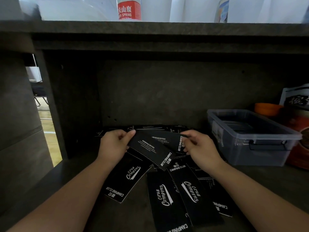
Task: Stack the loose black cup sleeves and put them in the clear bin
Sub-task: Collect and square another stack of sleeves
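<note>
**Two sleeves in hand**

My left hand (pixel 115 144) pinches one black cup sleeve (pixel 150 150); my right hand (pixel 199 149) grips a second sleeve (pixel 173 141) fanned behind it. More loose sleeves (pixel 164 198) lie scattered on the near shelf (pixel 83 211). The clear bin (pixel 250 138) sits to the right.

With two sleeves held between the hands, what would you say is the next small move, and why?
Probably slide the right hand's sleeve squarely over the one in the left hand, since the two overlap only fanned out. Many sleeves still lie loose on the shelf, and the bin waits at the right, so a squared stack should come first.
</note>
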Demonstrator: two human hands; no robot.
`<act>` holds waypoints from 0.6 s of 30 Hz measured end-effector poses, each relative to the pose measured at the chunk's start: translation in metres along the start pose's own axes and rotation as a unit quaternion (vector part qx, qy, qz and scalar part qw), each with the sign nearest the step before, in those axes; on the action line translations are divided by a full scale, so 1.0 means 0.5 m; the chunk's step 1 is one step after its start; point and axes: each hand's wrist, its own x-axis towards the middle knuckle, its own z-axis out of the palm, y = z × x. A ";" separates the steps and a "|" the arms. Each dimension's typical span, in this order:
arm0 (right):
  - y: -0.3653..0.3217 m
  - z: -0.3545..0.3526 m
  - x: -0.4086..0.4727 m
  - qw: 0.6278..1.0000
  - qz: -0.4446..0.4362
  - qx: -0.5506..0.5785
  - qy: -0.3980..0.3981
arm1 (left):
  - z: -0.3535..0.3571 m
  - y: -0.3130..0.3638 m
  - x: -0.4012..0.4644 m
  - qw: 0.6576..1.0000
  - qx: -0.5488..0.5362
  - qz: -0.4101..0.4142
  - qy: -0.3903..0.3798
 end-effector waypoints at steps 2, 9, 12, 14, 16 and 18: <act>0.001 0.001 0.000 1.000 0.006 0.011 -0.004 | -0.001 -0.001 0.006 0.999 -0.044 0.006 -0.004; -0.003 -0.001 -0.002 1.000 0.003 0.016 -0.013 | 0.009 -0.004 0.000 0.994 -0.088 -0.018 -0.059; -0.002 -0.001 -0.003 0.999 -0.022 -0.047 -0.011 | 0.008 -0.002 0.001 0.992 0.082 0.062 -0.069; 0.001 -0.002 -0.001 0.996 -0.027 -0.080 0.013 | -0.004 -0.001 0.002 0.988 0.128 0.074 -0.044; 0.003 -0.005 0.002 0.994 -0.033 -0.097 0.037 | -0.020 -0.008 0.012 0.977 0.210 0.042 0.014; 0.003 -0.009 0.002 0.991 -0.047 -0.118 0.039 | -0.035 -0.015 0.020 0.940 0.337 -0.037 0.036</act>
